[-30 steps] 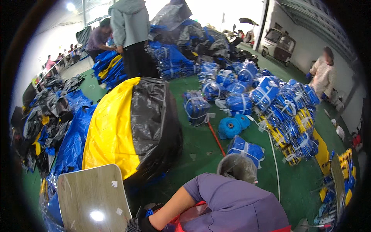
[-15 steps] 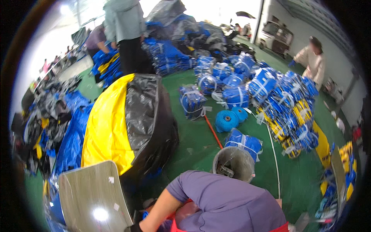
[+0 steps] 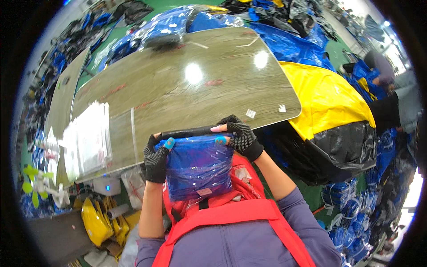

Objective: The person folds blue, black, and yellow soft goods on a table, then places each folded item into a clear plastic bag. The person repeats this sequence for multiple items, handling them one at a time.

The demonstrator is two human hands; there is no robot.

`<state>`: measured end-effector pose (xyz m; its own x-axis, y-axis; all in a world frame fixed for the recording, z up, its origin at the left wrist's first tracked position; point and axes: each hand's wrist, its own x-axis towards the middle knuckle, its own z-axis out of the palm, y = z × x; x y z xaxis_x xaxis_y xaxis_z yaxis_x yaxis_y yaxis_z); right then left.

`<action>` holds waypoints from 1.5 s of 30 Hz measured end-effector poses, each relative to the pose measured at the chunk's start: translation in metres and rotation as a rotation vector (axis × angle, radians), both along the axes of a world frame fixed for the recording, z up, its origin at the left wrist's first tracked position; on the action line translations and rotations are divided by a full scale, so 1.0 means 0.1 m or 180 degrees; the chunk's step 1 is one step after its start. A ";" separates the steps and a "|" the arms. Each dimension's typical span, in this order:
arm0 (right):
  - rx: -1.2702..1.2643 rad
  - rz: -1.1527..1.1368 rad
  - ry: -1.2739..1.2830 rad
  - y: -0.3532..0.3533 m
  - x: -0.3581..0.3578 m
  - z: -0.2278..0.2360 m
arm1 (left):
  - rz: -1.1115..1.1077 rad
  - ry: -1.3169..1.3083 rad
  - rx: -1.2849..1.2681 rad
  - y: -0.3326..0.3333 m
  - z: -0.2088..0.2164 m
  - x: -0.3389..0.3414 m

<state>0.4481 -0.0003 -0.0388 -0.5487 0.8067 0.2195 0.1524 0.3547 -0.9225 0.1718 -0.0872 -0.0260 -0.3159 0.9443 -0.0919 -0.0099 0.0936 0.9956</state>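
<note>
Raised now, both hands (image 3: pixel 156 162) (image 3: pixel 240 135) clasp a glossy plastic-wrapped blue bundle (image 3: pixel 198 167).

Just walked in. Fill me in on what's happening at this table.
A person in fingerless black gloves holds a blue item sealed in a clear plastic bag against the near edge of a wood-grain table. The left hand grips the bag's upper left corner, and the right hand grips its upper right, with a thin dark strip along the top edge. A stack of clear plastic bags lies at the table's left. A big yellow and black bundle sits to the right.
</note>
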 end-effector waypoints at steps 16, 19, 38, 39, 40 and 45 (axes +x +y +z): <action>-0.0151 -0.0807 -0.0028 0.41 -0.40 0.26 | -0.0227 0.1156 0.0472 0.16 0.26 -0.36; -0.0507 -0.0303 -0.0322 0.57 -0.39 0.39 | -0.0197 0.0767 0.0350 0.33 0.34 -0.38; -0.0428 0.0142 -0.0100 0.28 -0.48 0.71 | -0.0908 -0.1759 0.0349 -0.12 0.28 0.11; -0.0413 0.0179 -0.0072 0.28 -0.47 0.71 | -0.1013 -0.1599 0.0318 -0.11 0.29 0.07; -0.0461 0.0167 -0.0113 0.28 -0.46 0.71 | -0.1021 -0.1511 0.0356 -0.09 0.32 0.02; -0.0407 0.0155 -0.0008 0.27 -0.45 0.71 | -0.1547 -0.0510 0.0913 -0.02 0.50 -0.10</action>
